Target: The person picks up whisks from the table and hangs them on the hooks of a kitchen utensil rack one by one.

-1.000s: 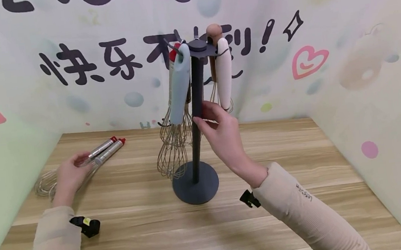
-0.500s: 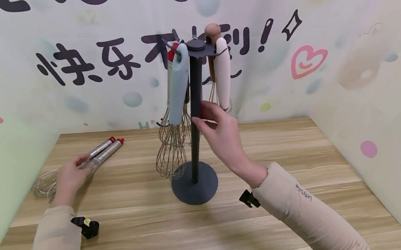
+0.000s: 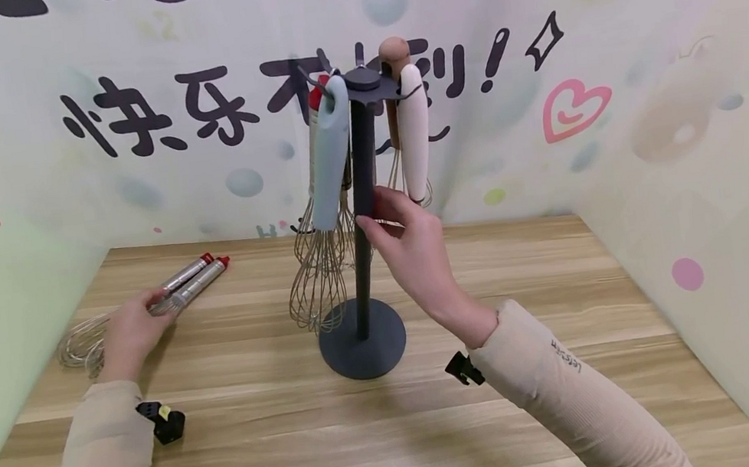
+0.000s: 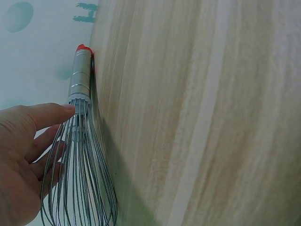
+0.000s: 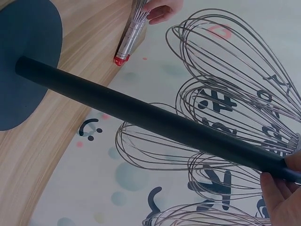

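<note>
My right hand [image 3: 415, 256] grips the black pole of a whisk stand [image 3: 364, 354] between thumb and fingers at mid-height. From its hooks hang several whisks, among them a light blue-handled whisk [image 3: 331, 173], a white-handled whisk [image 3: 414, 136], a wooden-handled whisk [image 3: 394, 51] and one with a red tip. At the left, two silver-handled whisks with red ends lie side by side. My left hand [image 3: 132, 334] holds the nearer silver whisk [image 4: 80, 77] at its neck, thumb on the wires and fingers behind them. The farther silver whisk [image 3: 186, 274] is partly hidden by that hand.
The wooden tabletop [image 3: 287, 444] meets a printed wall hanging [image 3: 203, 191] behind and light walls at both sides. Wire loops of the hanging whisks [image 5: 225, 56] crowd round the upper pole.
The head view has shifted slightly. Both hands keep nearly the same places, the right on the pole and the left at the whisks' necks.
</note>
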Demonstrator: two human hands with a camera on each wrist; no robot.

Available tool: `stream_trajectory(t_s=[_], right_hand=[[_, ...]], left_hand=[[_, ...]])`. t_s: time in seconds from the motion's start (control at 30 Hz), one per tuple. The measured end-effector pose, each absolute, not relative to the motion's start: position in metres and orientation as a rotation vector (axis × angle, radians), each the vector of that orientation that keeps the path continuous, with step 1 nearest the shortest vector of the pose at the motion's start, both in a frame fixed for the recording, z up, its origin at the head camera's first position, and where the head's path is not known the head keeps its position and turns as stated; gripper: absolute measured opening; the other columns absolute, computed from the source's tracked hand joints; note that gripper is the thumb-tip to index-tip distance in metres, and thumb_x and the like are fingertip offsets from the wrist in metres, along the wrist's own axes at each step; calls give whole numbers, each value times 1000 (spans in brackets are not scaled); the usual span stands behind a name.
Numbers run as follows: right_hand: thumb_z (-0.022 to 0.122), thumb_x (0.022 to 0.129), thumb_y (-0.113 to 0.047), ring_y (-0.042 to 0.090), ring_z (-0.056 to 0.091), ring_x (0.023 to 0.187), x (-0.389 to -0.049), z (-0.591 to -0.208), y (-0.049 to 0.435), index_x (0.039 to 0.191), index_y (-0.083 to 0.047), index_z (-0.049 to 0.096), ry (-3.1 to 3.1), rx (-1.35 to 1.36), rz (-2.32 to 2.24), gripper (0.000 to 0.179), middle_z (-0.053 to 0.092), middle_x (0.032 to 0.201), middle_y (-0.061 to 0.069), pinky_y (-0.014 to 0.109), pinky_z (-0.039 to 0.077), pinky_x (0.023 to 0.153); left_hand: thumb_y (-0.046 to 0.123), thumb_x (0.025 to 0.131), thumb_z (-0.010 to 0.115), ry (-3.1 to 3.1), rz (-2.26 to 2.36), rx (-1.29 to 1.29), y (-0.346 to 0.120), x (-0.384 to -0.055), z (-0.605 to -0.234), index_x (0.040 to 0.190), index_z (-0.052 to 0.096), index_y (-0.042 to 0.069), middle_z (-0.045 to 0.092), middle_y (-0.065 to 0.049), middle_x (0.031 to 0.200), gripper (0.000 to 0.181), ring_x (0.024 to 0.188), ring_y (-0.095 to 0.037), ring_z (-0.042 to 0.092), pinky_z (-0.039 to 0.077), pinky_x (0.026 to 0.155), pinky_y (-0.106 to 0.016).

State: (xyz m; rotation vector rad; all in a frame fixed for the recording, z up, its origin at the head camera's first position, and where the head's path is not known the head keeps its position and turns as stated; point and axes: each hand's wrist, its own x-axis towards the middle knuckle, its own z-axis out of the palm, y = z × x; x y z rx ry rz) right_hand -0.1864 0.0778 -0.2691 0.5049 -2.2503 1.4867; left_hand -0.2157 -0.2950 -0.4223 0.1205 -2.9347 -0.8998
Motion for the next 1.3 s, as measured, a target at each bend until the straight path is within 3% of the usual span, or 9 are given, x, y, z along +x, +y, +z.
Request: stream_trajectory(t_s=[0.67, 0.97, 1.3], right_hand=[[62, 90, -4, 24, 68, 99, -186, -267, 75, 122, 3, 60, -2258, 538, 1436, 33, 68, 108, 18, 29, 57, 86], [61, 91, -5, 23, 67, 98, -186, -268, 75, 121, 2, 61, -2272, 524, 1439, 31, 69, 107, 17, 30, 57, 87], [61, 91, -6, 23, 67, 99, -185, -268, 76, 121, 2, 60, -2283, 513, 1436, 31, 68, 107, 16, 31, 57, 88]], left_hand=[[13, 77, 70, -2926, -519, 50, -295, -217, -431, 114, 57, -7, 62, -35, 105, 44, 83, -50, 61, 45, 63, -53], [16, 79, 68, -2988, -627, 138, -295, -214, -431, 122, 52, -6, 58, -36, 114, 51, 93, -50, 59, 46, 60, -51], [19, 81, 64, -2928, -729, 145, -289, -214, -426, 126, 51, -4, 61, -31, 110, 52, 84, -40, 60, 43, 54, -38]])
